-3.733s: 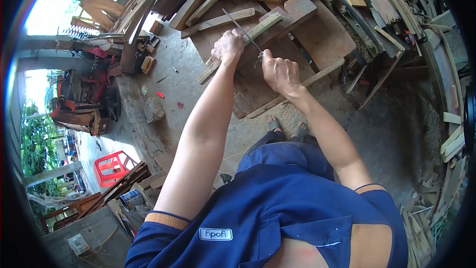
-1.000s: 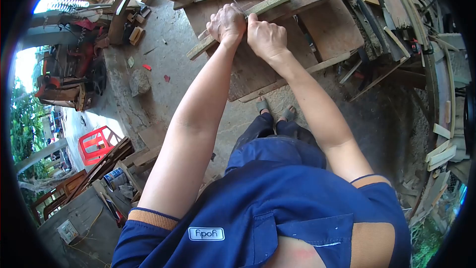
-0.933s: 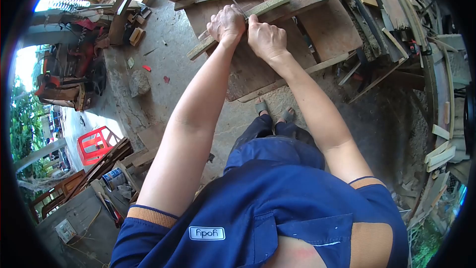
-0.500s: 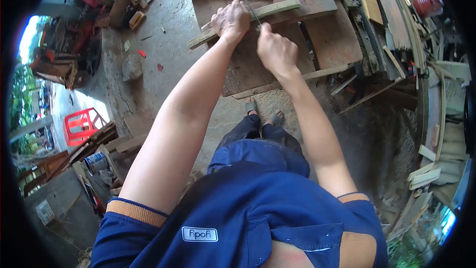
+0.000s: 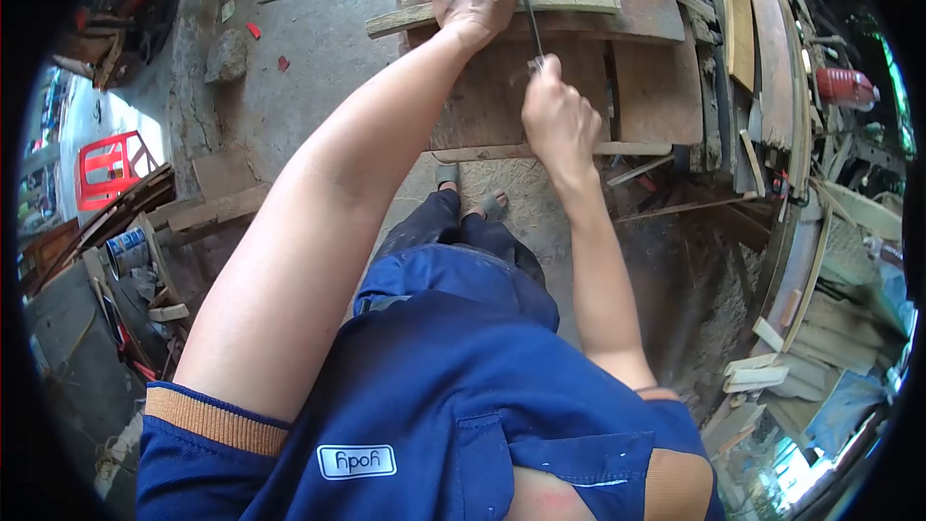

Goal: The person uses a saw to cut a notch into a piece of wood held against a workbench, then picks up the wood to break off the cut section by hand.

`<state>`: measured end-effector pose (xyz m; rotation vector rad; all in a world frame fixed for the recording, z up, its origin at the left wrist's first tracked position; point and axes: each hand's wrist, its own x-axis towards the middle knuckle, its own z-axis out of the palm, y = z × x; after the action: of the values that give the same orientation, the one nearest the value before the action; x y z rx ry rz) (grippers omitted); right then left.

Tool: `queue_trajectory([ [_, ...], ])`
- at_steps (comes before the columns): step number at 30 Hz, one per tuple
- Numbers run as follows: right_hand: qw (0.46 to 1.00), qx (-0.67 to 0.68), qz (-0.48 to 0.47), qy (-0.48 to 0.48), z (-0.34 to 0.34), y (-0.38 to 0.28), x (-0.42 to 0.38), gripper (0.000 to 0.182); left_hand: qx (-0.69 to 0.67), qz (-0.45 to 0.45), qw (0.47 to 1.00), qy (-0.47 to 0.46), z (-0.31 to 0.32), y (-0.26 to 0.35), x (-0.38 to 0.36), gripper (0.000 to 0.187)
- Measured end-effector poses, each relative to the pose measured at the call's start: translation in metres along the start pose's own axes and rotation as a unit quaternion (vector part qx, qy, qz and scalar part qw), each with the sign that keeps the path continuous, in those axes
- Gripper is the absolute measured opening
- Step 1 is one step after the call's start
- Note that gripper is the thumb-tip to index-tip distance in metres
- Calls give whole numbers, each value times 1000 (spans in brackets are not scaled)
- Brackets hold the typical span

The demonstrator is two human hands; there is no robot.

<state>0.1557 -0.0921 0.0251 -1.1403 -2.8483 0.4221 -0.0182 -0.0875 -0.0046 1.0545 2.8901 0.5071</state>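
My left hand is closed over a narrow wooden strip, pressing it against a larger wood block on the low work surface. In my right hand is the near end of a handsaw, its long thin blade seen almost edge-on. The blade crosses the strip just right of my left hand and runs out at the top of the view. My right fingers wrap round the handle, which is mostly hidden. Whether the teeth sit in a cut cannot be made out.
Boards and offcuts are stacked along the right, near a red plastic bottle. A red plastic chair and a paint can stand on the left. A stone lies on the concrete floor.
My right hand has drawn back towards me with the saw, away from the strip. My left hand keeps its hold on the strip. The whole view has shifted a little.
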Motion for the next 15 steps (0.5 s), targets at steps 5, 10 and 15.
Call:
queue_trajectory([
  [5, 999, 16, -18, 38, 8, -8, 47, 17, 10, 8, 1000, -8, -1, -1, -1, 38],
  [10, 998, 9, -25, 49, 7, -3, 29, 17, 13, 12, 1000, -10, -2, -1, -1, 43],
  [15, 1000, 10, -11, -6, 2, -2, 5, 17, 1, 13, 1000, -1, 2, -4, -4, 40],
])
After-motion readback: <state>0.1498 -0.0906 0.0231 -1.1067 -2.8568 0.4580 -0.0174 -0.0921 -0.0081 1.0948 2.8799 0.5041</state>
